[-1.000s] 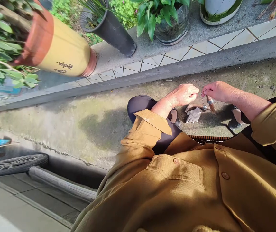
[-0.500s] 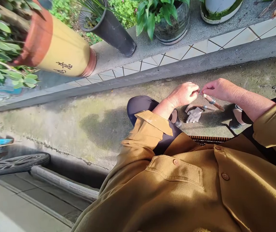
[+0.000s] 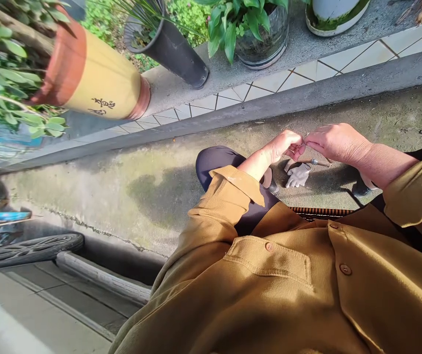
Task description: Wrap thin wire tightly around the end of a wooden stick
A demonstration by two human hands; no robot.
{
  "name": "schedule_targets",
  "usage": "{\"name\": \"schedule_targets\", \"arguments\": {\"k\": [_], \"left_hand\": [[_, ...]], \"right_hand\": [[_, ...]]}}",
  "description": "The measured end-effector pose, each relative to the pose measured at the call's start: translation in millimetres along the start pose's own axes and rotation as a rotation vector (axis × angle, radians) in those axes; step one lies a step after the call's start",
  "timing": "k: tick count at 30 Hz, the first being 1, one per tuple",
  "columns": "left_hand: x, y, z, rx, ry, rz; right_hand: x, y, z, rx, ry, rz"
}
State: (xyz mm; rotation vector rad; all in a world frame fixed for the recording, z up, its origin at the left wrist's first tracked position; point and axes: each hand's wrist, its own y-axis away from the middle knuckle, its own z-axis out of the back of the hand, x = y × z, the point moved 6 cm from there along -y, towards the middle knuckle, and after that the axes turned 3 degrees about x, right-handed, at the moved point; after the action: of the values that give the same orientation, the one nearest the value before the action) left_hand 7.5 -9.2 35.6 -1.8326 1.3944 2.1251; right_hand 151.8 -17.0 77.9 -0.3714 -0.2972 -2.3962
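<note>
My left hand (image 3: 284,145) is closed in a pinch, thumb and fingers together, with something thin and tiny at the tips that I cannot make out. Against it from the right comes my right hand (image 3: 338,141), its fingers also pinched and nearly meeting the left fingertips. Whatever sits between the two is too small to name. On the ground just below the hands lies a pale work glove (image 3: 297,175). Beside it is a brownish stick-like piece (image 3: 319,162) with a grey band around it, partly hidden behind my right hand.
A low tiled ledge (image 3: 229,101) runs along the far side. On it stand a yellow and orange flowerpot (image 3: 104,73), a dark tall pot (image 3: 177,54) and a glass planter (image 3: 264,46). A wheel (image 3: 30,248) and a pale beam (image 3: 102,278) are at lower left.
My right hand has turned over and lowered slightly, now hiding most of the second banded stick. Both hands' fingertips have drawn closer together, and my left hand has dropped a little.
</note>
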Motion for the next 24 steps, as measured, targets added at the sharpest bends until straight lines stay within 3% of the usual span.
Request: {"name": "schedule_targets", "arguments": {"k": [8,18,24], "left_hand": [[8,-3,-8,0.016,0.085,0.113],[3,-1,-11,-0.012,0.044,0.093],[-7,6,-15,-0.035,-0.009,0.125]], "right_hand": [[4,0,-4,0.134,0.152,0.041],[17,4,7,0.346,0.248,-0.014],[15,6,2,0.360,0.229,-0.029]]}}
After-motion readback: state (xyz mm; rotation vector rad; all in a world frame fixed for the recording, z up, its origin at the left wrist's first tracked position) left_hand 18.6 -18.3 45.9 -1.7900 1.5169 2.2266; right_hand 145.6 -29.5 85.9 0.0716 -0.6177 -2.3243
